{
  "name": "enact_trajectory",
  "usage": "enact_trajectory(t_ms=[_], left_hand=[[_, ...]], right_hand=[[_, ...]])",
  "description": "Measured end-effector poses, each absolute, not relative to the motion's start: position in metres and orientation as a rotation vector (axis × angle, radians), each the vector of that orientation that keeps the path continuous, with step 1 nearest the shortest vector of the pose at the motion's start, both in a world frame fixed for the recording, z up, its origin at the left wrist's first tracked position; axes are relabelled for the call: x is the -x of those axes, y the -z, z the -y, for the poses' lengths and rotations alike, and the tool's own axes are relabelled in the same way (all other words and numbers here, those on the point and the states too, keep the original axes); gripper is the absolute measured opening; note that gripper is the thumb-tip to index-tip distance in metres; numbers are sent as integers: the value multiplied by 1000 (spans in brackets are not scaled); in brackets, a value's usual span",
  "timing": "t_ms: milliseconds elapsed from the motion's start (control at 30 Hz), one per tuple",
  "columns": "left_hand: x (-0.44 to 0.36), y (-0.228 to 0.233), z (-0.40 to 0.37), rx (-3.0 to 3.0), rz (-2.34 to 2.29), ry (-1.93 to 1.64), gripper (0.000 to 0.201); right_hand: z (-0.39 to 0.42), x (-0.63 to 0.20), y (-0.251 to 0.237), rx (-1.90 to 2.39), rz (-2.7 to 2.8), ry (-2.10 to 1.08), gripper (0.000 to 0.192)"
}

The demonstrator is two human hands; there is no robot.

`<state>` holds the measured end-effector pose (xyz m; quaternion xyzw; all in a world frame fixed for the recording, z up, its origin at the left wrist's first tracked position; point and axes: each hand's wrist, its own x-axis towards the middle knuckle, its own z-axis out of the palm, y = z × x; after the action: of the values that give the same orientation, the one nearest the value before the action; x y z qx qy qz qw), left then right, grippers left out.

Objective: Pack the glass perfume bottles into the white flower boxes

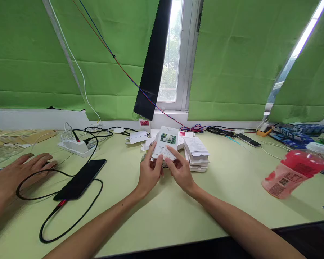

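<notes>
Flower box point(167, 139), white with a printed bloom, is tilted up above the middle of the desk point(232, 194). From the left, another person's hand point(29, 169) rests beside a cable; next come a power strip point(77, 145) and a dark phone point(81, 180). Some white cartons point(137, 137) lie behind. The left hand point(148, 172) has its grip on the box's lower left, fingers along the edge, thumb near the bottom. The right hand point(182, 172) grasps the lower right, index finger across the face. It looks like thin card: probably light, fairly stiff, smooth enough to slide, easily creased. Holding its side edges, with little squeeze, seems best. Just to the right stand stacked boxes point(197, 153); further right is a bottle point(294, 171).
</notes>
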<state>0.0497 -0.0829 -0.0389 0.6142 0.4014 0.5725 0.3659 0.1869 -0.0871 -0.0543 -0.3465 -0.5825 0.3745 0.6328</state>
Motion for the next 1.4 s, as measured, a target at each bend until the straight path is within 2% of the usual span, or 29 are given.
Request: enact_trajectory(t_ms=[233, 700, 1100, 1233, 1400], left_hand=[[-50, 39, 81, -1594, -997, -1471, 74], [-49, 37, 78, -1548, -951, -1431, 84], [-45, 34, 75, -1538, -848, -1427, 83], [-46, 33, 73, -1496, -841, -1468, 78], [-46, 35, 70, -1448, -824, -1516, 61]], right_hand=[[87, -187, 54, 796, 1330, -864, 59], [84, -187, 58, 779, 1307, -862, 56], [85, -186, 56, 758, 1298, -862, 63], [83, -186, 59, 741, 1310, -851, 61], [83, -186, 60, 741, 1323, -854, 60]])
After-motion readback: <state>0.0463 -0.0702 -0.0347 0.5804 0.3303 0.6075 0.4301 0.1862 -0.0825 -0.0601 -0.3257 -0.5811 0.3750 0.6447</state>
